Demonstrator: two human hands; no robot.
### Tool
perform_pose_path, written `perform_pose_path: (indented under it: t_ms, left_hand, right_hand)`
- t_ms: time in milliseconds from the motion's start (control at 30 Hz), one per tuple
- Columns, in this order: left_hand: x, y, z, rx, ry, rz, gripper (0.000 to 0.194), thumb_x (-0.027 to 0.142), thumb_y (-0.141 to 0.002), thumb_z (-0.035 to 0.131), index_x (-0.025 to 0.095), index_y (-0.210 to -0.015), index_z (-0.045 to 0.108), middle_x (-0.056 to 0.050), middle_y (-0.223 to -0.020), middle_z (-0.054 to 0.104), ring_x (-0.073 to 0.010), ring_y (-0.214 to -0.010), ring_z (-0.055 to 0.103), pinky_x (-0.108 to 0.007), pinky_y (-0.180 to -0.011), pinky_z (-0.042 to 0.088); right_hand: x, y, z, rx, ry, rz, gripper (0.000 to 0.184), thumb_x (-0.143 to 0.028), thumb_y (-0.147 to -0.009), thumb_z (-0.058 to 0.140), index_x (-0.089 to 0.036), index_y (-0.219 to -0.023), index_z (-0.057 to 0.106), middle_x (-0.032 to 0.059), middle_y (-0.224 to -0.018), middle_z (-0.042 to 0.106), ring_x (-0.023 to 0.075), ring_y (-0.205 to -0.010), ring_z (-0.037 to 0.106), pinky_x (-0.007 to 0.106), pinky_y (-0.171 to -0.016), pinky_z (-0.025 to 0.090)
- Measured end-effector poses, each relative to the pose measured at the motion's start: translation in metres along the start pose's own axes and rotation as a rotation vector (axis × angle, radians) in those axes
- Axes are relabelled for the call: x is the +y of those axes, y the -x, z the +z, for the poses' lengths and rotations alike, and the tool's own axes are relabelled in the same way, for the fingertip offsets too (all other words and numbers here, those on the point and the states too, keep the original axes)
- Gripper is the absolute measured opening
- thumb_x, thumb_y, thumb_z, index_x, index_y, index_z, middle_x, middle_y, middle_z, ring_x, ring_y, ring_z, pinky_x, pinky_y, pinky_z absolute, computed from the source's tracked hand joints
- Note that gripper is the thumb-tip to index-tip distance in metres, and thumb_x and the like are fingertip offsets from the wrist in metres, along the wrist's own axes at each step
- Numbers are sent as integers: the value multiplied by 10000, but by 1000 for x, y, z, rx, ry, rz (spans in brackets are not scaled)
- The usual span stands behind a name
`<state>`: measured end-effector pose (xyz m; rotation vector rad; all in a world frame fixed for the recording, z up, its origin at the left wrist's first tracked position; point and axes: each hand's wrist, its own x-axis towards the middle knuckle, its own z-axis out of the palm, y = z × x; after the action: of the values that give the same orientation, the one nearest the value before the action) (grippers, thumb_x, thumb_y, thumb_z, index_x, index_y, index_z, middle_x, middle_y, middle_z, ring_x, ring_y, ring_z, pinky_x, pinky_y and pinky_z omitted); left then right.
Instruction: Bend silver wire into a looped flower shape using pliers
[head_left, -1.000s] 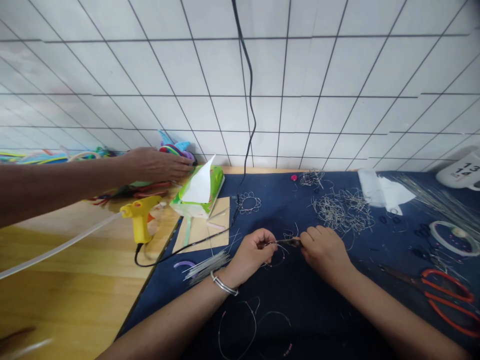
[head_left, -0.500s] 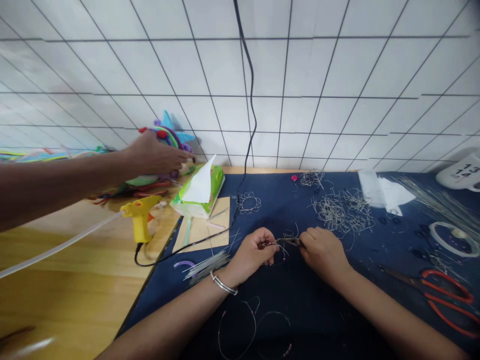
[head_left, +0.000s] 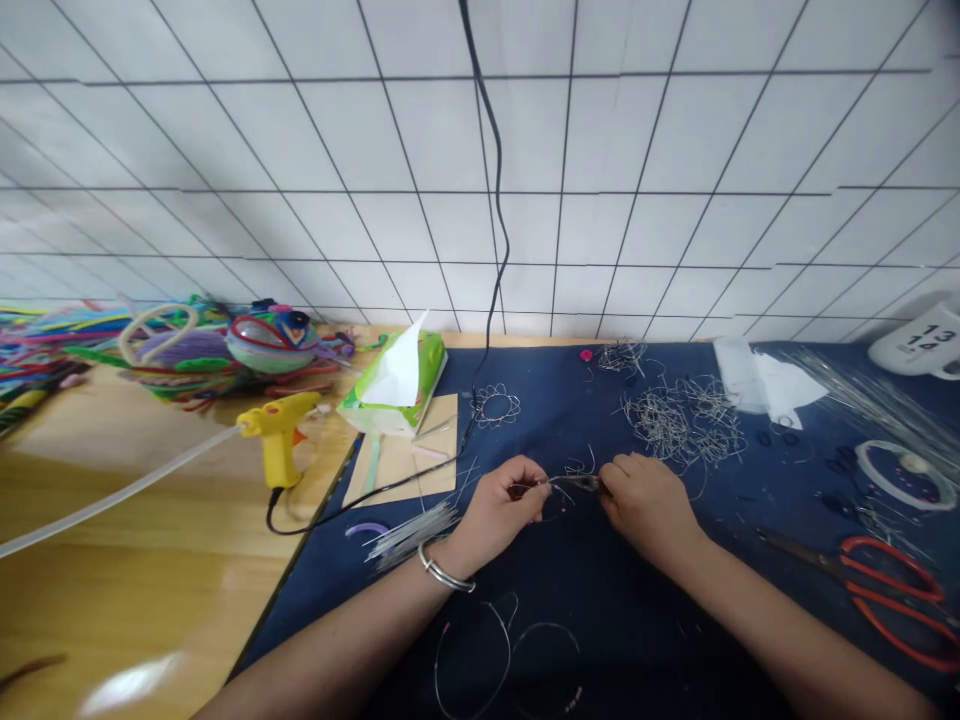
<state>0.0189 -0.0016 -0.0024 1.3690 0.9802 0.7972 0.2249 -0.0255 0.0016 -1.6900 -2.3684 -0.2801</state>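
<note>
My left hand (head_left: pixel 501 505) is closed in a pinch on a thin wire piece (head_left: pixel 553 500) over the dark blue cloth (head_left: pixel 637 620). My right hand (head_left: pixel 646 497) is closed round a small dark tool (head_left: pixel 579 483), whose tip meets the wire between the two hands. A silver bangle (head_left: pixel 444 573) sits on my left wrist. Two wire hoops (head_left: pixel 510 655) lie on the cloth just in front of my forearms.
A pile of bent wire bits (head_left: pixel 686 418) and a wire flower (head_left: pixel 498 404) lie beyond my hands. Red-handled scissors (head_left: pixel 889 590) rest at right. A yellow glue gun (head_left: pixel 279 435), green tissue pack (head_left: pixel 394 385) and colourful pipe-cleaner crafts (head_left: pixel 225 345) sit at left. A black cable (head_left: pixel 495 200) hangs down the tiled wall.
Another person's arm, which reached over the colourful crafts at left, has withdrawn out of view. My hands stay together on the wire with little movement.
</note>
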Motion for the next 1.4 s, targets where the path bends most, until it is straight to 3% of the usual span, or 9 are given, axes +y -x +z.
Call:
perform_pose_path:
  t_ms: [433,567,700,933,1400]
  left_hand:
    - [-7,-1,-2,22,-129,98,113,264,-795,512,157,-761,523,21,-627,504,-84,-544,483,-211,-545,390]
    - [-2,-2,-4,-29,-188,97,123,269,-809,491,158,-762,516,41,-583,466,-73,-516,447,-202,-530,376]
    - [2,-3,-7,-113,-230,104,137,276,-824,467,163,-847,539,23,-666,500,-75,-545,460,-204,-534,386]
    - [9,-5,-11,-150,-397,237,186,272,-832,466,164,-862,614,-13,-721,539,-109,-662,485,-244,-648,397]
    - [3,-5,-7,-1,-379,185,158,244,-817,473,150,-758,585,-2,-687,515,-99,-624,460,-223,-603,372]
  right_hand:
    - [-5,0,-7,-104,-52,39,133,-231,-771,498,-184,-647,504,1,-659,526,125,-665,468,253,-636,275]
    - [-3,0,-13,-141,-48,43,141,-237,-779,485,-189,-648,507,-4,-655,526,121,-643,469,250,-607,276]
    - [-1,-1,-17,-162,-39,48,143,-244,-779,484,-192,-646,503,-7,-654,526,125,-646,474,253,-604,282]
    - [1,-2,-19,-173,-32,45,141,-237,-777,477,-189,-647,506,-4,-662,526,121,-651,473,253,-613,289]
    - [-3,0,-17,-124,-33,20,116,-225,-763,500,-185,-654,510,3,-650,513,132,-650,457,267,-621,277]
